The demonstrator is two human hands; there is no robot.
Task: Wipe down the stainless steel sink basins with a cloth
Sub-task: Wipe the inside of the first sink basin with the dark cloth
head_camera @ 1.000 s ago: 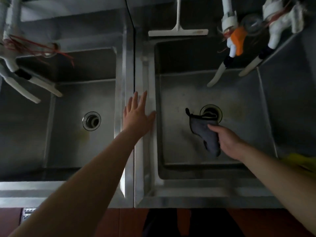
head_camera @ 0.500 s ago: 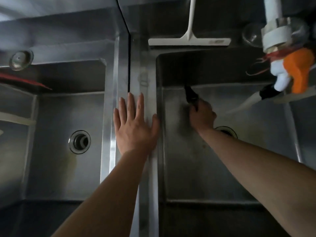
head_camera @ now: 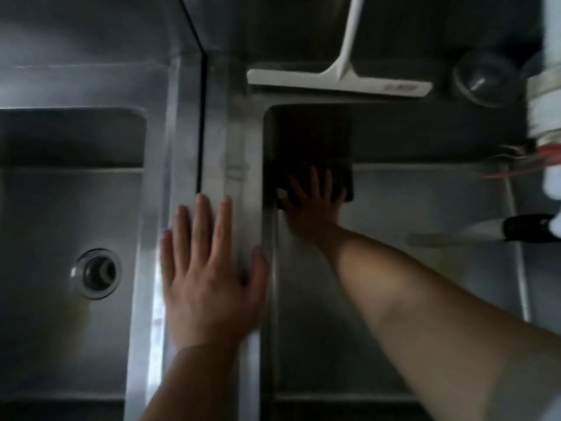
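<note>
Cloth [head_camera: 340, 180] mostly hidden under blurred right hand [head_camera: 312, 202].

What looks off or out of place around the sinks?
Little. A white squeegee lies on the rim behind the right basin, and red wire trails off the tap fitting. No spill or damage shows.

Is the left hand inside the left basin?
No, the left hand rests flat on the steel divider between the two basins, with its fingers straight.
</note>
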